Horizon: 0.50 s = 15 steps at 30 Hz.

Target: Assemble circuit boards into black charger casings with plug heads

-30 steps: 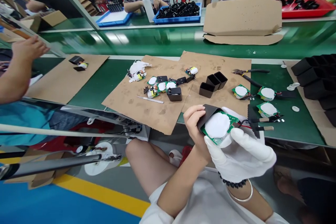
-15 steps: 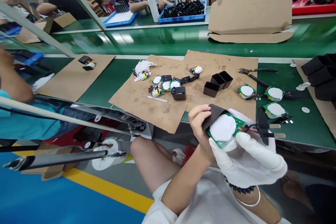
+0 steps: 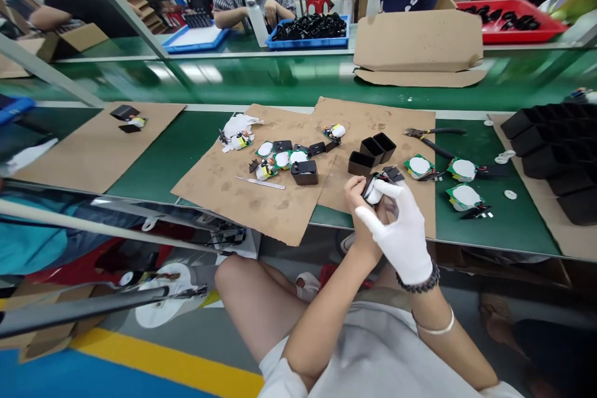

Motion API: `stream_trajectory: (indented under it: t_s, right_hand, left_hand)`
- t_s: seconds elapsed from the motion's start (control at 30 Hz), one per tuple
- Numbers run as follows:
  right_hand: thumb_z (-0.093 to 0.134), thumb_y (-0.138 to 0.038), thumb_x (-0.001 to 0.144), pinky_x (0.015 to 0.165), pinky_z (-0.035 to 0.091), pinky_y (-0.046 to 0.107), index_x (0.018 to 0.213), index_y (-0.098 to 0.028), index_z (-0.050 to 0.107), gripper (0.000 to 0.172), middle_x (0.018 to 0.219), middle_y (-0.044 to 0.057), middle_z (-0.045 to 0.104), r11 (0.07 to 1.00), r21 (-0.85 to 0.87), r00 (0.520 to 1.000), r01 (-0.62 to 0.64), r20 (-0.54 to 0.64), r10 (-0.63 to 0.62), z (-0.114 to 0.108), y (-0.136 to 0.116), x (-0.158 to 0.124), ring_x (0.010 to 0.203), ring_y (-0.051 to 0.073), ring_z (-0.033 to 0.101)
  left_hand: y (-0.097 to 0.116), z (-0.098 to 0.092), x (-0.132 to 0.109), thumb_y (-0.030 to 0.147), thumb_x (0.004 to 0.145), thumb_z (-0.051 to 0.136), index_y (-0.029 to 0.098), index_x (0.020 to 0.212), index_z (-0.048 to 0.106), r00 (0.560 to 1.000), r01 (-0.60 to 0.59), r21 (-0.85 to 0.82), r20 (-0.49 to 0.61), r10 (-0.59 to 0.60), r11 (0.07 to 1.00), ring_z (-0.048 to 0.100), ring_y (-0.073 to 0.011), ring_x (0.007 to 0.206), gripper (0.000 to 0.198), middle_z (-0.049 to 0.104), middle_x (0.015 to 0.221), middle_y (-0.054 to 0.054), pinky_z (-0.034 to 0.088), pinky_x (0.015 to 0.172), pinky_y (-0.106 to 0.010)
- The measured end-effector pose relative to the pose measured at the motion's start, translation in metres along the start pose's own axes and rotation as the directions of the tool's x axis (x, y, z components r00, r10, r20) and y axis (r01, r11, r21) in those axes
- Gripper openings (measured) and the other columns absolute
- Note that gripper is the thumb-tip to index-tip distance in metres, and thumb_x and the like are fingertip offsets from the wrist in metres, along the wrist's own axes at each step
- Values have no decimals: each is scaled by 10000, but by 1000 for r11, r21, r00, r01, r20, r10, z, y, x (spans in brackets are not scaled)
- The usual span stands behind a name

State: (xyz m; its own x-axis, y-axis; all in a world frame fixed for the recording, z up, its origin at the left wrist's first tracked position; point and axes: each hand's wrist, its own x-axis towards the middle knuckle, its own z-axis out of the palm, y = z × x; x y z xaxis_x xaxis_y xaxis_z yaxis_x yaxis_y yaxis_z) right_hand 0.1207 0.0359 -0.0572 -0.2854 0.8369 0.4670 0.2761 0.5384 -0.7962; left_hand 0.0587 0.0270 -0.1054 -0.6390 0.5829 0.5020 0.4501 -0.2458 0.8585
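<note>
My bare left hand (image 3: 366, 224) is wrapped round a black case (image 3: 367, 189), close to the front edge of the green bench. Inside the case's opening sits a circuit board with a round white pad (image 3: 374, 191), partly hidden by fingers. My right hand (image 3: 403, 230), in a white glove, pinches the board at the case's mouth, below a small black end piece (image 3: 393, 174). Behind my hands stand several open black cases (image 3: 372, 150) on cardboard. Right of them lie several green boards with white pads (image 3: 464, 169) and wired black pieces.
Pliers (image 3: 436, 137) lie behind the boards. Tweezers (image 3: 261, 183), a black case (image 3: 304, 172) and boards rest on cardboard (image 3: 270, 211) to the left. Black cases (image 3: 550, 143) are stacked at right. Across the bench, people sit behind a blue tray (image 3: 310, 42) and a red tray (image 3: 545, 28).
Both hands have moved away from my body toward the bench with the case and board. The board now sits deeper in the case, and the view has shifted.
</note>
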Motion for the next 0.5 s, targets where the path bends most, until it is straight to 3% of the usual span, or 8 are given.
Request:
stream_trajectory:
  t_s: [0.13,0.2,0.3,0.43,0.5]
  right_hand:
    - [685,-421,881,919,603,396,969,-194,678,243,999,70,748,974,157,976,-162,171,134,-5,36,21,949,212,730]
    - [686,-435,880,904,616,381,968,-191,706,261,1031,71,769,958,195,950,-209,272,152,-19,39,29,963,218,742]
    - [708,-444,879,953,619,393,1124,-219,745,334,1168,65,768,970,110,898,-217,411,155,-51,29,38,1068,245,739]
    - [720,-444,891,1033,593,442,1159,-277,764,318,1217,46,757,983,-53,948,-173,263,181,-90,21,52,1129,269,722]
    - [761,-466,856,1096,554,479,1218,-285,741,405,1314,51,715,992,-39,951,-119,281,125,-97,23,58,1246,291,666]
  left_hand:
    - [-10,-3,-3,135,884,595,202,1301,398,972,23,3,233,-23,1000,436,-329,1458,466,462,1478,-207,390,1190,-589]
    - [-12,-15,0,89,863,597,194,1271,415,926,45,-19,376,-34,999,416,-339,1494,459,456,1524,-220,384,1199,-592]
    - [-15,-34,12,80,848,628,210,1220,452,874,139,-49,476,-99,989,526,-322,1415,431,548,1466,-191,454,1148,-550]
    - [-19,-47,29,125,767,778,225,1277,500,793,339,-176,582,-180,924,622,-284,1314,589,638,1373,-145,511,1108,-463]
    - [-22,-50,34,229,734,854,228,1266,545,755,415,-264,634,-168,871,653,-279,1274,616,661,1347,-138,548,1064,-433]
